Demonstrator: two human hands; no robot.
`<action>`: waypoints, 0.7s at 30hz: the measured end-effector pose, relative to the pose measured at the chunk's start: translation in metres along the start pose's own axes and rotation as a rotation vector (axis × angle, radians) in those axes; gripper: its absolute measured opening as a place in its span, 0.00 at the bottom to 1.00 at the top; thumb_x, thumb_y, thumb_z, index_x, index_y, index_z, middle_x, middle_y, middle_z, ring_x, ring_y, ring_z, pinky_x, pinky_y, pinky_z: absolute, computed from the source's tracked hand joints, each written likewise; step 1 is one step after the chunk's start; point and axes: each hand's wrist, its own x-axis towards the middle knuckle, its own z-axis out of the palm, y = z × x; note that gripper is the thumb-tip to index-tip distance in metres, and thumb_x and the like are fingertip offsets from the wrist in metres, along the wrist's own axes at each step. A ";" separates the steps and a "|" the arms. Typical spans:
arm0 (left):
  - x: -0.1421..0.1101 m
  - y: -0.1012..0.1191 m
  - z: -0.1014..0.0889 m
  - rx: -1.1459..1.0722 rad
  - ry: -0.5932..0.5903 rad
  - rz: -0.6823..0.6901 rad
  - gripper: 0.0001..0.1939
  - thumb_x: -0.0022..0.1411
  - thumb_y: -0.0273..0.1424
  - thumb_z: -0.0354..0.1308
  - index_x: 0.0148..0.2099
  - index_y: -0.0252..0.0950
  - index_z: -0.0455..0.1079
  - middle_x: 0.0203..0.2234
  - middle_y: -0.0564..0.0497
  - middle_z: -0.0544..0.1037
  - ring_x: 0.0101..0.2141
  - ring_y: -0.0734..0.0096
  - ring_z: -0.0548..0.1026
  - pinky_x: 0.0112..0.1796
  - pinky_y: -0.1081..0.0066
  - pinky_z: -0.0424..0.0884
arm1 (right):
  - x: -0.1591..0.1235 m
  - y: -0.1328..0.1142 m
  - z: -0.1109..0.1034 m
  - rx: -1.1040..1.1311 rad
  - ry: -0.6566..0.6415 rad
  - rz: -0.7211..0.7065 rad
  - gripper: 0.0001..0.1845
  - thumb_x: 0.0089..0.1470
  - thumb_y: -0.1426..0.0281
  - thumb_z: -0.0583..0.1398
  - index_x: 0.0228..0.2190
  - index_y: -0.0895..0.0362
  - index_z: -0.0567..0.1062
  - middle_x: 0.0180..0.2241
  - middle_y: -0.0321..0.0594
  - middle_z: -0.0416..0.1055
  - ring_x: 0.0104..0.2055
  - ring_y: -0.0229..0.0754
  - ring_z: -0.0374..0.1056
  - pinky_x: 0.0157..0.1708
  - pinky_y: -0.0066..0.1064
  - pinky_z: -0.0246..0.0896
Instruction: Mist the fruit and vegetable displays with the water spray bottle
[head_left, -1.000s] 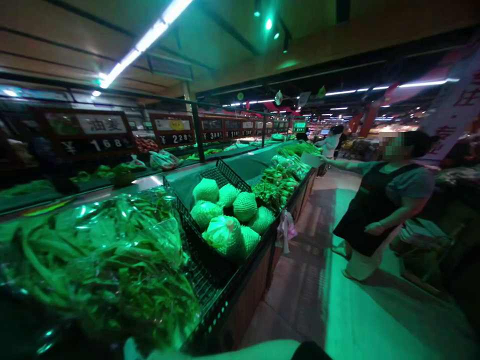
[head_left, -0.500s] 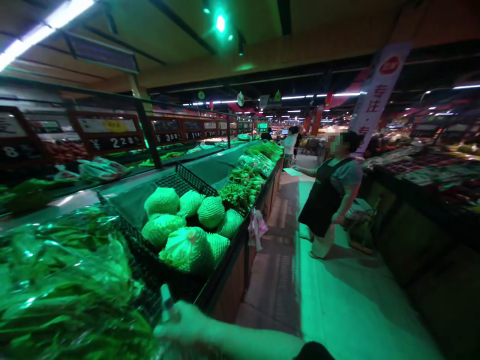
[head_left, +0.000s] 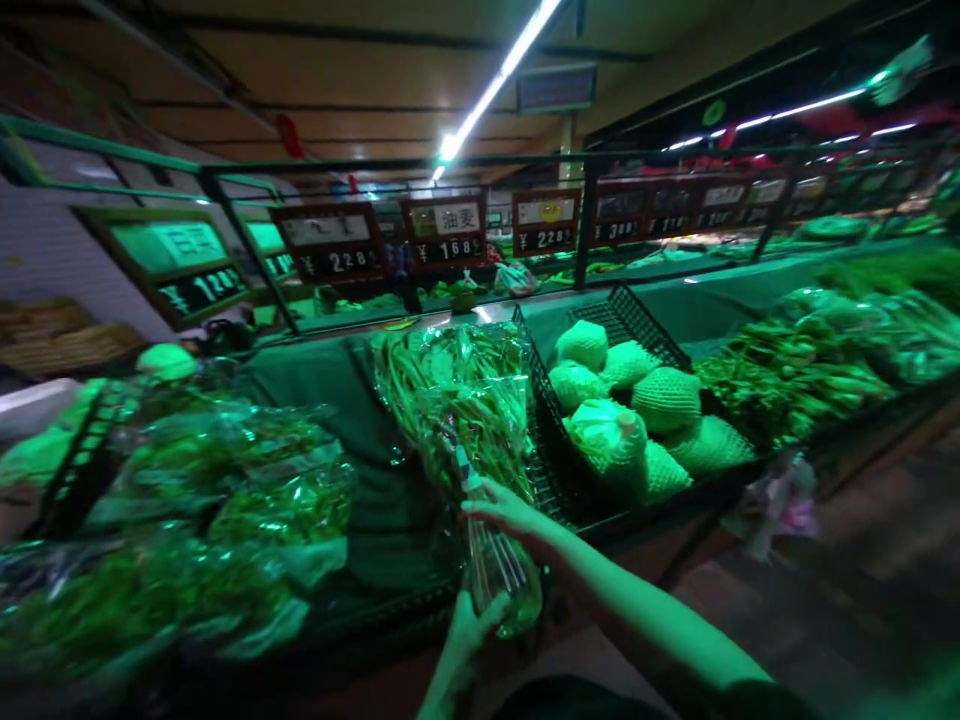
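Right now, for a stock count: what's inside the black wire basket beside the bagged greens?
Round foam-netted fruit, one in clear plastic, fill the basket; its floor and anything beneath them stay covered.

My clear plastic bag [head_left: 454, 400] of long green stalks stands upright, its gathered neck held low in my right hand [head_left: 510, 515] and left hand [head_left: 469, 640].

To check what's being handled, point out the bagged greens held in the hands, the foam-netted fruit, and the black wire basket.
Bagged long greens [head_left: 457, 400]: head view, on the middle of the bag's upper part.
Foam-netted fruit [head_left: 666, 400]: head view, on the net of the largest piece.
Black wire basket [head_left: 628, 320]: head view, on its raised back edge.
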 end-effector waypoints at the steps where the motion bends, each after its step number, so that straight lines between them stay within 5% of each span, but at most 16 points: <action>1: 0.000 0.001 -0.008 -0.026 0.040 0.030 0.60 0.30 0.53 0.83 0.63 0.32 0.69 0.50 0.31 0.84 0.56 0.32 0.80 0.58 0.47 0.75 | 0.007 -0.001 0.012 -0.010 -0.039 0.007 0.31 0.41 0.51 0.76 0.42 0.53 0.76 0.32 0.30 0.73 0.36 0.42 0.71 0.39 0.33 0.62; 5: -0.002 0.007 -0.027 -0.133 0.170 0.143 0.60 0.33 0.53 0.82 0.66 0.36 0.65 0.53 0.33 0.83 0.56 0.36 0.80 0.58 0.48 0.76 | 0.032 -0.006 0.049 -0.046 -0.151 -0.019 0.29 0.43 0.53 0.76 0.43 0.52 0.76 0.33 0.30 0.73 0.36 0.40 0.70 0.38 0.32 0.62; 10: 0.002 0.018 -0.027 -0.136 0.172 0.238 0.60 0.33 0.55 0.81 0.65 0.37 0.65 0.57 0.32 0.80 0.57 0.37 0.80 0.58 0.48 0.75 | 0.045 -0.011 0.053 0.004 -0.042 -0.056 0.28 0.42 0.54 0.76 0.41 0.53 0.75 0.34 0.33 0.74 0.38 0.43 0.70 0.38 0.33 0.64; 15: 0.016 0.032 0.000 0.009 0.029 0.195 0.60 0.33 0.50 0.83 0.64 0.32 0.64 0.54 0.29 0.81 0.57 0.35 0.79 0.60 0.48 0.73 | 0.041 -0.022 0.012 0.069 0.101 -0.054 0.27 0.44 0.57 0.75 0.43 0.53 0.75 0.32 0.33 0.74 0.37 0.45 0.73 0.40 0.37 0.68; 21: 0.041 0.041 0.065 0.125 -0.259 0.171 0.62 0.40 0.51 0.81 0.71 0.31 0.60 0.64 0.27 0.74 0.63 0.33 0.72 0.63 0.47 0.70 | 0.008 -0.047 -0.065 0.107 0.334 -0.126 0.30 0.48 0.55 0.73 0.47 0.54 0.71 0.33 0.34 0.76 0.33 0.43 0.75 0.37 0.36 0.70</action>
